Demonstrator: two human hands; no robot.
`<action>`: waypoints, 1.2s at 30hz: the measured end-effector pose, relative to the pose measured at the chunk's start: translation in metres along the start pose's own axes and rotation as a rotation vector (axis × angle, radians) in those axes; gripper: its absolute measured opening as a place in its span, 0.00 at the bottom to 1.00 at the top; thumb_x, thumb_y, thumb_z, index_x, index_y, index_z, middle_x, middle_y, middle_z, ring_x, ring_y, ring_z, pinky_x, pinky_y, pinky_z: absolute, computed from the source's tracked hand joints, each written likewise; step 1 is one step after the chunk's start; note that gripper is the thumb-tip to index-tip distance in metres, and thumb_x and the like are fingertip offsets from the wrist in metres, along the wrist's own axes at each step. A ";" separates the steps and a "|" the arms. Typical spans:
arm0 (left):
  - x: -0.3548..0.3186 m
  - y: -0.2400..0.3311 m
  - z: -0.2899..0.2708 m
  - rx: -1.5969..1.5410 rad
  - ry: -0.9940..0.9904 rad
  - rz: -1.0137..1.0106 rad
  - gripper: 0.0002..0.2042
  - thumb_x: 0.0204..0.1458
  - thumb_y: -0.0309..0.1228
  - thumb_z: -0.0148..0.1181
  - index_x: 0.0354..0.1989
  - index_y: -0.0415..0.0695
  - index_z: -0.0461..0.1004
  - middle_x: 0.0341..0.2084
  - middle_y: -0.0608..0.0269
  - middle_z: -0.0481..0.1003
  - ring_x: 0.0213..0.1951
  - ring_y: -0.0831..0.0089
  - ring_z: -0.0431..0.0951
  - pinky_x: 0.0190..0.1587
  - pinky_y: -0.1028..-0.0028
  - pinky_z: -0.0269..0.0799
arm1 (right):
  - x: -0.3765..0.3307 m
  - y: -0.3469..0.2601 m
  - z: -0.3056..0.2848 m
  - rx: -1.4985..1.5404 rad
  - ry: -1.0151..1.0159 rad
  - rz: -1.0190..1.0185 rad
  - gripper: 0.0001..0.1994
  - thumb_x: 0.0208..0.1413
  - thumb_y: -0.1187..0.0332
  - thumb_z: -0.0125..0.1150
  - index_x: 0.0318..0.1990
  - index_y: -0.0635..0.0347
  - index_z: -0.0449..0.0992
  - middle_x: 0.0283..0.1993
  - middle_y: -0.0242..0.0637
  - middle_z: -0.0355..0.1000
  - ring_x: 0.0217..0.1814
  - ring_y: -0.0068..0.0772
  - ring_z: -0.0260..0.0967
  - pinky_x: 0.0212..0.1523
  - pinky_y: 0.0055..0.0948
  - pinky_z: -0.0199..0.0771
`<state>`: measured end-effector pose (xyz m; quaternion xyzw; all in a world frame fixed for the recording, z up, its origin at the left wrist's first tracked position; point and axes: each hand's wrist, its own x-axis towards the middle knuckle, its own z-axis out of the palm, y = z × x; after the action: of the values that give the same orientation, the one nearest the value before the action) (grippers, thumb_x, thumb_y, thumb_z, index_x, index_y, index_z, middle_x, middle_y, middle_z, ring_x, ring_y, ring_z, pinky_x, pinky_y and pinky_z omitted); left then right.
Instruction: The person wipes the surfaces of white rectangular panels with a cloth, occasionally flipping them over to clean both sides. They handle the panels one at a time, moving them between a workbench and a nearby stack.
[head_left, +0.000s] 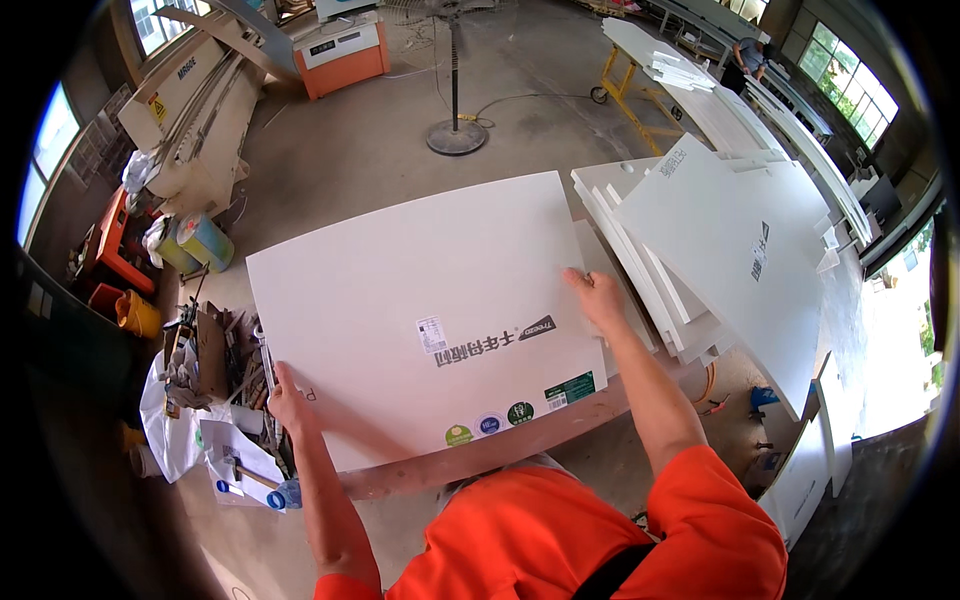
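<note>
A large white board, with dark print, a small paper label and several round and square stickers along its near edge, lies in front of me over a brownish worktable. At the board's left edge, my left hand is closed round the rim near the front corner. My right hand grips the right edge, thumb on the top face; its other fingers are partly hidden. Just right of it is a stack of white panels, with one wide printed panel lying askew on top.
Tools and scraps crowd the left side, beside a yellow bucket and drums. A stand with a round base is ahead. Behind the stack, a yellow trolley carries panels. A person bends over at far right.
</note>
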<state>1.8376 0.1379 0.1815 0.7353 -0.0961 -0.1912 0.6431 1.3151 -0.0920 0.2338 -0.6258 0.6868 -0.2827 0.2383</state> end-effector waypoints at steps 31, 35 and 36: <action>-0.180 -0.079 -0.107 -0.261 -0.021 -0.394 0.16 0.67 0.33 0.57 0.58 0.37 0.76 0.40 0.59 0.81 0.33 0.77 0.81 0.33 0.76 0.81 | -0.090 -0.229 0.312 -0.491 -0.487 -1.077 0.47 0.66 0.31 0.37 0.77 0.63 0.52 0.82 0.48 0.44 0.86 0.48 0.32 0.82 0.47 0.27; -0.175 -0.079 -0.109 -0.304 -0.047 -0.425 0.16 0.66 0.32 0.58 0.57 0.35 0.76 0.42 0.57 0.81 0.35 0.74 0.82 0.35 0.74 0.83 | -0.039 -0.269 0.353 -0.455 -0.410 -0.974 0.48 0.65 0.29 0.35 0.76 0.66 0.52 0.82 0.49 0.43 0.86 0.46 0.31 0.82 0.43 0.27; -0.174 -0.078 -0.110 -0.308 -0.049 -0.433 0.16 0.66 0.31 0.58 0.57 0.35 0.76 0.42 0.56 0.81 0.35 0.73 0.83 0.35 0.73 0.84 | -0.042 -0.286 0.365 -0.453 -0.451 -1.012 0.49 0.65 0.29 0.35 0.76 0.66 0.52 0.82 0.49 0.42 0.86 0.46 0.30 0.82 0.42 0.27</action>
<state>1.7154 0.3173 0.1436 0.6272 0.0778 -0.3545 0.6891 1.7756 -0.0992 0.1639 -0.9549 0.2791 -0.0679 0.0746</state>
